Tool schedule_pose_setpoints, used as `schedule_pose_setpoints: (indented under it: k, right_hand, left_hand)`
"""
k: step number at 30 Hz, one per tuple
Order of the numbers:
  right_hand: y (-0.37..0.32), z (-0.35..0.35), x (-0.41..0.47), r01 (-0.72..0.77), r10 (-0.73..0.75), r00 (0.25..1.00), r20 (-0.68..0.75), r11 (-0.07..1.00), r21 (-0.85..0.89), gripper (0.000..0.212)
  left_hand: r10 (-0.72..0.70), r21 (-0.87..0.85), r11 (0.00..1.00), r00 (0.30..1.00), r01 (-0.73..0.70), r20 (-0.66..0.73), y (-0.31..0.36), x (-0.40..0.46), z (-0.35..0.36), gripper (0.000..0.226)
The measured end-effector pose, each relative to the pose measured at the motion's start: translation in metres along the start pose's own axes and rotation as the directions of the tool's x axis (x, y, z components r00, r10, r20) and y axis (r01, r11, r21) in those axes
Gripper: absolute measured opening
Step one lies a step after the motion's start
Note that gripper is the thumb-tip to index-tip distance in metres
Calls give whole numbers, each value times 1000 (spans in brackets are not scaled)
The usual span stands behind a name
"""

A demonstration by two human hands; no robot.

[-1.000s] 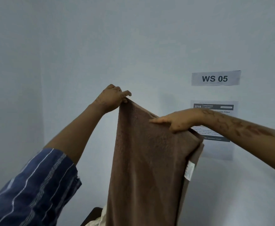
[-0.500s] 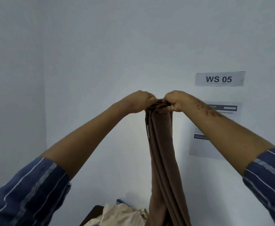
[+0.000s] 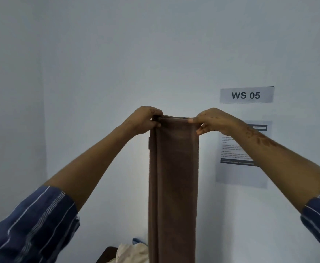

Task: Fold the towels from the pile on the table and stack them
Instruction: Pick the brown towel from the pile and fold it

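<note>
— Two hands up at mid-frame, is that right? What does each one have?

— Yes. Starting from the left of the frame: a blue striped sleeve (image 3: pixel 30 224) rises from the lower left corner, and its bare forearm leads to the left hand (image 3: pixel 143 120), whose fingers are curled round the top left corner of the brown towel (image 3: pixel 173 186). Across from it, right of centre, the right hand (image 3: pixel 212 120) pinches the top right corner between thumb and fingers.

— And how does the towel hang from that grip?

— Its top edge runs nearly level between the two hands, stretched flat. From there it drops straight down as a narrow, doubled band, with layered edges showing along its left side, and it passes out of the bottom of the frame.

— What is under it?

— At the bottom centre, just left of the towel, a cream cloth (image 3: pixel 130 252) and a bit of pale blue cloth (image 3: pixel 139 241) lie in a heap. A dark edge of the table (image 3: pixel 106 255) shows beside them, at lower left of the heap.

— And the room?

— Plain pale wall (image 3: pixel 155 54) fills the frame. At the right a paper label reading "WS 05" (image 3: pixel 246 95) is stuck to it, and below that a printed sheet (image 3: pixel 239 164) partly hidden by the right forearm; its small text is too fine to read.
</note>
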State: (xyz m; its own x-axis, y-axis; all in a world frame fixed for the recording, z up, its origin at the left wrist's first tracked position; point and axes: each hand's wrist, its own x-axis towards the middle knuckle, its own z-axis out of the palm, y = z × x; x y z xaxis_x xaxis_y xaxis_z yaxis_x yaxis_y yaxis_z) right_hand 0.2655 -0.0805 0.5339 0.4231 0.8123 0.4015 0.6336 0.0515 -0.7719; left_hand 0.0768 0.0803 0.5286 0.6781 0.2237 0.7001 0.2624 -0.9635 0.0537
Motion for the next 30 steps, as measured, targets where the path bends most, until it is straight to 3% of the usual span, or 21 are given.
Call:
schedule_pose_setpoints:
  k: [5,10,13,15,17,21,24,27,30]
  right_hand:
    - [-3,-1,-4,67,-71,997,1,941,-332,20]
    - [-13,0,-3,-24,34,998,50,983,-184,31]
    - [-28,-8,-5,-13,56,986,158,964,-266,22]
    - [-38,-11,-4,15,17,997,76,914,-405,21]
    - [-44,-10,-3,32,-21,999,31,898,-439,15]
    - [-49,-13,-3,40,-38,999,13,964,-264,16]
    - [-46,-22,-7,8,7,993,117,991,-130,17]
    - [-44,-30,-11,-12,33,997,71,959,-283,28]
    - [-46,-31,-15,-20,55,994,93,942,-336,25]
  left_hand:
    - [-65,-242,969,997,54,-37,-15,-1,3,22]
    - [-63,-337,942,987,9,-148,-13,-5,6,19]
    - [-46,-298,955,987,-2,-154,-14,-6,4,19]
    - [-58,-335,942,983,-4,-175,-11,-4,3,19]
    - [-80,-338,941,977,10,-196,-7,1,3,17]
    - [-159,-418,907,962,55,-220,3,9,-1,12]
    - [-194,-468,879,964,88,-182,5,14,3,10]
    - [-210,-570,815,970,104,-124,9,17,13,11]
    - [-208,-574,812,971,104,-119,18,22,19,9]
